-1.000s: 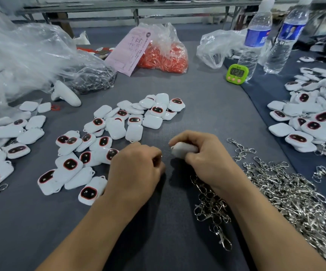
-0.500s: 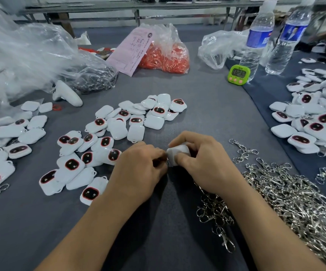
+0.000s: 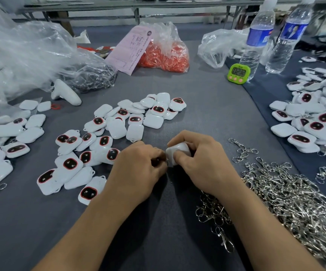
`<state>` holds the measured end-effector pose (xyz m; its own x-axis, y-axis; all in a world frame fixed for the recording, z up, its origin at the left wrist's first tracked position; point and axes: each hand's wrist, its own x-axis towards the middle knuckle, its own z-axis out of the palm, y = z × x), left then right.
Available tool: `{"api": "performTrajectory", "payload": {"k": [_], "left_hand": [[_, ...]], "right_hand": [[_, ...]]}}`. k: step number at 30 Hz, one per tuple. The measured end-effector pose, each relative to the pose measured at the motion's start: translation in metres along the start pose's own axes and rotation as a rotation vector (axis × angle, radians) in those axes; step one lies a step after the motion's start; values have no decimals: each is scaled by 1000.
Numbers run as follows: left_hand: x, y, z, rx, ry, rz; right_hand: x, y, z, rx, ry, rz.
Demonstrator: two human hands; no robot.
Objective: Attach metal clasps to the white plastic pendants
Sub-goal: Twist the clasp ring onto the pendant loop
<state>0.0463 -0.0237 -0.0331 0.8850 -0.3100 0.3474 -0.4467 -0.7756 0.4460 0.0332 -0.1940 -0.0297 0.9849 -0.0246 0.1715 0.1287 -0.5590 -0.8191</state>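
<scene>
Found clasps (image 3: 287,196) nearest, heaped and tangled at 4 o'clock of the hands. Judged them light, stiff and snag-prone; best lifted singly, by the ring end. Judged pendant (image 3: 177,151) light, rigid, glossy and probably slippery; best taken across its flat faces, loop corner left bare. Gripped it at centre in right hand (image 3: 203,163), thumb pressed on its near face, fingers curled narrow round its body. Bunched left hand (image 3: 138,169) tight, fingertips closed at pendant's 9 o'clock corner and touching it; could not tell what was pinched there, presumably a clasp. Left loose pendants (image 3: 103,145) scattered on table (image 3: 197,106) at 10 o'clock, and a second pile (image 3: 314,124) at 2 o'clock. Farther off, noted timer (image 3: 238,72) at 1 o'clock, bottles (image 3: 260,36) behind it, orange bag (image 3: 164,53) at 12 o'clock.
</scene>
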Motion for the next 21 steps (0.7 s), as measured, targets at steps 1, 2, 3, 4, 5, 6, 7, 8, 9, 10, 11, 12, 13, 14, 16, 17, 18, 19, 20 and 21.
{"api": "performTrajectory", "payload": {"k": [1,2,3,4,5,6,7,8,9,10,11,12,13,14,16,17,18,19,20,21], "left_hand": [[0,0,0,-2,0,3],[0,1,0,-3,0,6],[0,1,-1,-1,1,8],[0,1,-1,3,1,8],[-1,2,-1,11,0,9],[-1,2,-1,24,1,10],[-2,3,-1,38,3,12],[-2,3,-1,53,5,12],[-2,4,-1,66,7,7],[-3,5,-1,79,13,-1],[-3,6,-1,93,19,-9],[-3,7,-1,109,24,-12],[-3,8,0,127,28,-11],[-3,8,0,147,36,-10],[-5,10,1,174,57,-12],[-5,10,1,183,70,-10],[-6,11,1,190,82,-9],[-6,12,1,192,93,-9],[-6,13,1,182,106,-13],[-6,13,1,156,119,-19]], "right_hand": [[0,0,0,0,2,-2],[0,-1,0,-3,1,-1],[-1,-1,0,-9,-2,1],[-1,-2,0,-13,-8,4],[-1,-2,0,-13,-16,8],[-1,-3,1,-12,-23,10],[-1,-3,1,-10,-27,10],[-1,-3,0,-5,-30,11],[-1,-3,0,5,-31,15],[0,-2,-1,19,-34,24],[0,-2,-2,36,-38,38],[1,-2,-2,52,-41,53],[1,-1,-2,67,-43,69],[2,-1,-2,82,-45,84],[1,-1,-1,104,-52,114],[1,0,-1,110,-54,124],[1,-1,-1,116,-57,136],[1,-1,-1,131,-62,152],[2,-1,-2,163,-67,175],[2,-2,-2,218,-71,205]]}}
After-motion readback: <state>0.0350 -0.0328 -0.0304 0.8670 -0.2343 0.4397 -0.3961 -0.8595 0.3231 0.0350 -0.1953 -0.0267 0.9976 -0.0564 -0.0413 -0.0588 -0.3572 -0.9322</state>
